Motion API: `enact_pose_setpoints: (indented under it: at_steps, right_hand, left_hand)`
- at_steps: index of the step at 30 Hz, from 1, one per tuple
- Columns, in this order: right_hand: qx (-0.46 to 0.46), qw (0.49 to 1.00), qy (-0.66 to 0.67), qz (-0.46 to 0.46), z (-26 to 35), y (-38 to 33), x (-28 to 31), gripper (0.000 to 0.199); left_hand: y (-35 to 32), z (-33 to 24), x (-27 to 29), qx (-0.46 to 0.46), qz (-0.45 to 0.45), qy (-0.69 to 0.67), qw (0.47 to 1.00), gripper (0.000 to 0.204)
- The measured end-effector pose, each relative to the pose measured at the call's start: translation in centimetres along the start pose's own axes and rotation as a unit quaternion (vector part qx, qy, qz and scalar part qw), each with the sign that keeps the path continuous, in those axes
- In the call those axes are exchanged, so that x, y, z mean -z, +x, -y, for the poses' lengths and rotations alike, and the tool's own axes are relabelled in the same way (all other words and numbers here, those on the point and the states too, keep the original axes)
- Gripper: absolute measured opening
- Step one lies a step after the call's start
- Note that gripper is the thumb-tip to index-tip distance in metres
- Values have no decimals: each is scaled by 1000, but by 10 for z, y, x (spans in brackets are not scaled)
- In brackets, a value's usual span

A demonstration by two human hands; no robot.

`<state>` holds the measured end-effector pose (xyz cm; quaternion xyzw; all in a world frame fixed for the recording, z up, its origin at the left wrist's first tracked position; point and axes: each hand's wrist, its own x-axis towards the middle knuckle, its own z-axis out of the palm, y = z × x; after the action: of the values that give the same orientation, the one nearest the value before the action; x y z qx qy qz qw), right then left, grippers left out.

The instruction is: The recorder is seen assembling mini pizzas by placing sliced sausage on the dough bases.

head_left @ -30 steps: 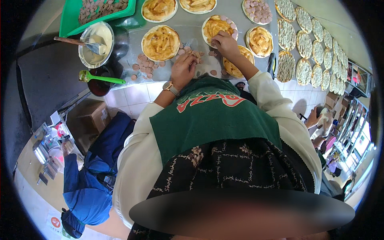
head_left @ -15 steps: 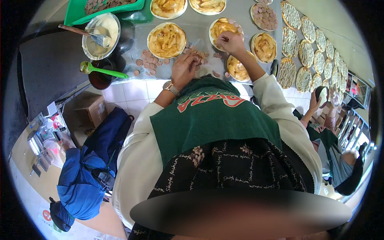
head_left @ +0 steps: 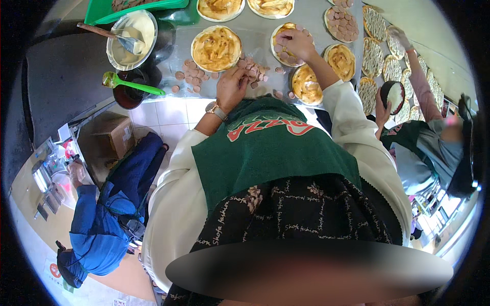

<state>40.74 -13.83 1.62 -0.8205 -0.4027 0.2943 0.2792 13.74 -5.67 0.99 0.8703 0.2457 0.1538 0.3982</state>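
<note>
On the metal table, my left hand (head_left: 232, 87) is closed, its bent fingertips at a loose pile of round sausage slices (head_left: 253, 69). My right hand (head_left: 298, 44) is over a sauced pizza base (head_left: 292, 60) partly covered with slices, its fingers pinched low on a sausage slice, mostly hidden by the fingers. Left of it lies a pizza base (head_left: 216, 48) with sauce only. Another sauced base (head_left: 307, 85) sits under my right forearm, and one more (head_left: 340, 62) is to its right. Farther back, a pizza (head_left: 341, 24) is covered with slices.
A bowl of cream (head_left: 133, 41) with a brush stands at left, beside a dark pot (head_left: 128, 94) with a green-handled spatula (head_left: 135, 86). A green tray (head_left: 148, 9) holds more slices. At right, a co-worker's hand (head_left: 398, 35) reaches over rows of drizzled pizzas (head_left: 372, 61).
More sausage slices lie on the base under my right hand, which has shifted slightly. My left hand stays at the pile. The co-worker at right has come closer, reaching over the drizzled pizzas.
</note>
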Motion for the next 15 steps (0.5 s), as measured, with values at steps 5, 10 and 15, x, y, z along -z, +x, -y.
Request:
enact_pose_setpoints:
  at_steps: [5,10,15]
  right_hand:
    - [32,985,-162,-59,14,1,-6,11]
    - [189,974,-119,-40,3,-6,-33,12]
    - [238,965,-95,47,12,-45,-78,13]
  left_hand:
    - [-3,6,4,16,-15,9,1000,15]
    - [-2,5,9,50,6,45,998,17]
    - [-3,13,3,3,11,92,996,22]
